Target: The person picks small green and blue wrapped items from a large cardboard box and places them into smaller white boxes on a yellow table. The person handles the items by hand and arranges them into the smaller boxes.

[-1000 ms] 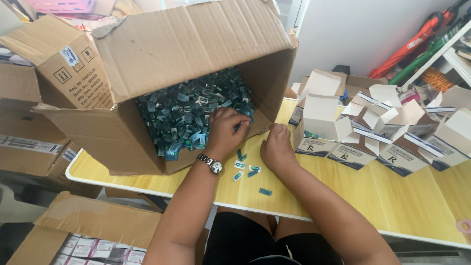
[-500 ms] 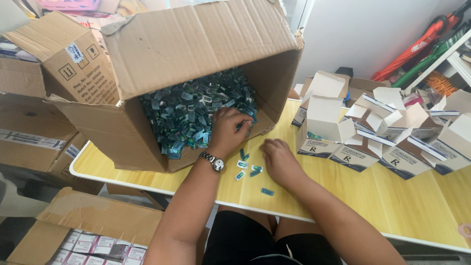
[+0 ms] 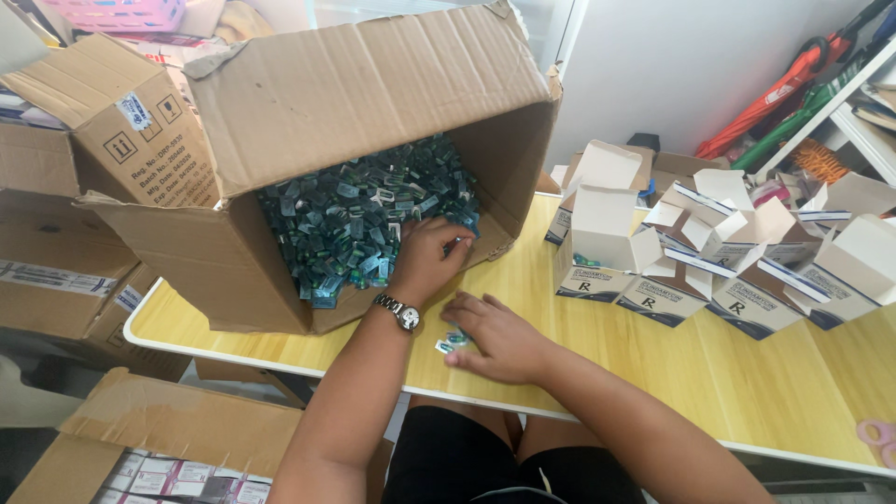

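Observation:
A big cardboard box (image 3: 364, 89) lies on its side on the yellow table (image 3: 653, 359), filled with several small blue-green sachets (image 3: 355, 219). My left hand (image 3: 431, 254), with a wristwatch, reaches into the box mouth, fingers curled among the sachets. My right hand (image 3: 495, 338) lies flat on the table, fingers spread over a few loose sachets (image 3: 450, 341) in front of the box.
Several small open white-and-brown cartons (image 3: 709, 257) stand in a row at the right. Brown cardboard boxes (image 3: 112, 131) stack at the left. A box of small packs (image 3: 177, 471) sits on the floor. Umbrellas and shelves (image 3: 812, 84) are at the far right. Pink scissors handles (image 3: 877, 437) lie at the table's right edge.
My right hand has moved left and down from near the small cartons onto the loose sachets on the table, opening flat. My left hand stays in the box mouth.

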